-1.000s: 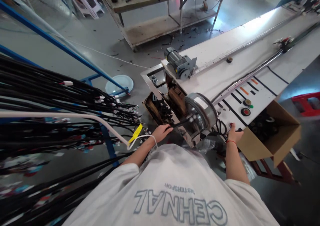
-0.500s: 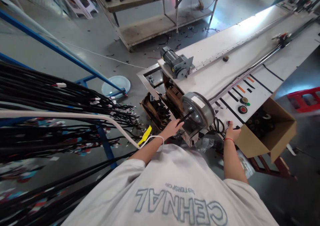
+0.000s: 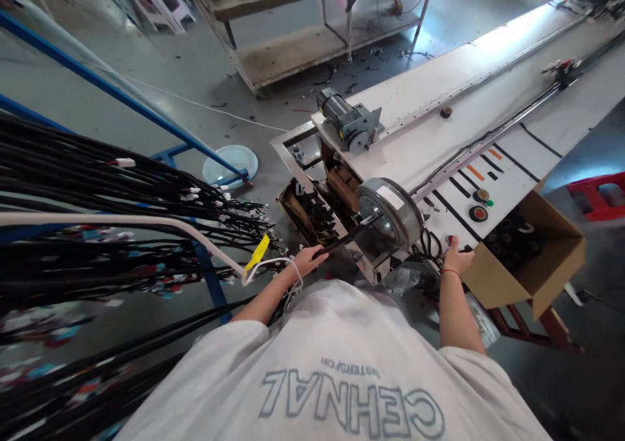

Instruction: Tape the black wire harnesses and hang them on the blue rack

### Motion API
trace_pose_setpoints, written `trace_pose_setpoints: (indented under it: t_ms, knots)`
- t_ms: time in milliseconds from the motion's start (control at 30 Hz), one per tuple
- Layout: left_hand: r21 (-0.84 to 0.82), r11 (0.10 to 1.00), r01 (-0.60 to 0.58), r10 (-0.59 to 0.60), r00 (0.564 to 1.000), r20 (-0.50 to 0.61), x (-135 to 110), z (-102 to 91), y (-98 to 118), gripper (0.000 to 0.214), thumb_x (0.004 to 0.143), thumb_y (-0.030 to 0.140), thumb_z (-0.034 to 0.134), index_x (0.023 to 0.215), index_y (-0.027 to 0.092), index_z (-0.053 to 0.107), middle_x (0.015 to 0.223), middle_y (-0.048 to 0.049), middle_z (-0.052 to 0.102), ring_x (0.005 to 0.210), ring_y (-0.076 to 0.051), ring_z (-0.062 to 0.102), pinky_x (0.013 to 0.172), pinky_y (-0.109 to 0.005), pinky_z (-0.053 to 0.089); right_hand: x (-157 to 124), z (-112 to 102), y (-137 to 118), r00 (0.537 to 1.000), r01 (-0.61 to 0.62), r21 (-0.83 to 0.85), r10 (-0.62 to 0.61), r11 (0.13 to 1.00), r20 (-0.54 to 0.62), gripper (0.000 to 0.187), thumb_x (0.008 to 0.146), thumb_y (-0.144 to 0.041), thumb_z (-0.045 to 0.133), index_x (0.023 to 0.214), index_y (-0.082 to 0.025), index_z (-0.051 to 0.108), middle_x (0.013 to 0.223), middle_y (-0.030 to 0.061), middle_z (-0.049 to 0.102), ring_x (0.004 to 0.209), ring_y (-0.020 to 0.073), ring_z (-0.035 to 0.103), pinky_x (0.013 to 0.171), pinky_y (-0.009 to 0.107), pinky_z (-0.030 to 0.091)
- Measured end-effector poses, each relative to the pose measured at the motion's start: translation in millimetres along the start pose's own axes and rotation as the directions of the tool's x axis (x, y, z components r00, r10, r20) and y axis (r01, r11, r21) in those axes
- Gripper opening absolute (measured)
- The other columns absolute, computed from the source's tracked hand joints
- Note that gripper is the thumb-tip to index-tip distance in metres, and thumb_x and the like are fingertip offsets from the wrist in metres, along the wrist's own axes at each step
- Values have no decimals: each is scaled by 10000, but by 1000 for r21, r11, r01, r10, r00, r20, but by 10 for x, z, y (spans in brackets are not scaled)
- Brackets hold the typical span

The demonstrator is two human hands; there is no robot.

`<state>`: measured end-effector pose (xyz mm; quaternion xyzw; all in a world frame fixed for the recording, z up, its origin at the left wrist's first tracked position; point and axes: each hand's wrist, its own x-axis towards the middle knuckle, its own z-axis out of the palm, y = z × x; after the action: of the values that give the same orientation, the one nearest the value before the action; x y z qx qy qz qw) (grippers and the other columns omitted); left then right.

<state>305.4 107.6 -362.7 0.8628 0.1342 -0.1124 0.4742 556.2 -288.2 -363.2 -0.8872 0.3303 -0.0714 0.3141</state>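
Note:
My left hand (image 3: 308,258) is closed around a black-wrapped cable bundle (image 3: 342,240), left of the machine frame. The bundle runs up into the centre of a round metal winding drum (image 3: 396,213) with a white label, at the table's end. At the table's front edge my right hand (image 3: 458,258) has its thumb on a small red push button (image 3: 450,239), its other fingers curled and partly hidden. Between drum and right hand lies a pair of black-handled scissors (image 3: 430,243). A white cord or tube hangs round my left wrist, near a yellow tag (image 3: 258,252).
Black harnesses (image 3: 122,187) hang on a blue rack (image 3: 97,83) at left. A grey motor (image 3: 342,112) sits behind the drum on the long white table (image 3: 415,131). Tape rolls (image 3: 478,213) and dark strips lie there. An open cardboard box (image 3: 554,271) stands at right.
My left hand has moved left and slightly down, away from the drum, with the cable bundle in it. More of the bundle shows between them. My right thumb stays on the red button.

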Motion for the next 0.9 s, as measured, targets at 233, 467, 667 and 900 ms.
trace_pose_setpoints:
  t_ms: [233, 467, 667, 900]
  knots:
    - [-39, 998, -43, 43, 999, -6, -54, 40, 295, 402, 938, 501, 358, 840, 186, 587, 645, -2, 577, 632, -160, 552, 638, -254, 399, 19, 1, 5, 1000, 5, -19, -4, 1000, 21, 682, 807, -591, 613, 1255, -100, 460, 1300, 254, 531, 1228, 365, 503, 1042, 458, 392]
    - [-282, 952, -117, 130, 991, 30, 221, 83, 647, 480, 950, 550, 357, 817, 152, 589, 633, 3, 572, 573, -123, 510, 625, -248, 428, -31, -30, -34, 1000, 8, -37, -7, 999, 19, 693, 828, -592, 602, 1269, -74, 467, 1289, 263, 538, 1214, 367, 517, 1033, 448, 403]
    - [-524, 851, -30, 90, 992, 90, 459, 103, 816, 405, 855, 517, 576, 988, 137, 624, 802, -56, 691, 663, -155, 620, 631, -269, 490, -71, -47, -72, 1000, 6, -33, -6, 999, 10, 686, 837, -601, 583, 1260, -73, 472, 1272, 271, 540, 1214, 384, 512, 1035, 462, 400]
    - [-600, 796, 85, 10, 988, 153, 562, 34, 913, 342, 866, 453, 583, 805, 121, 635, 607, -15, 647, 575, -133, 597, 605, -251, 472, -76, -40, -69, 1000, 11, -3, -11, 1000, -3, 686, 826, -603, 590, 1268, -92, 468, 1298, 255, 531, 1223, 371, 505, 1046, 459, 386]
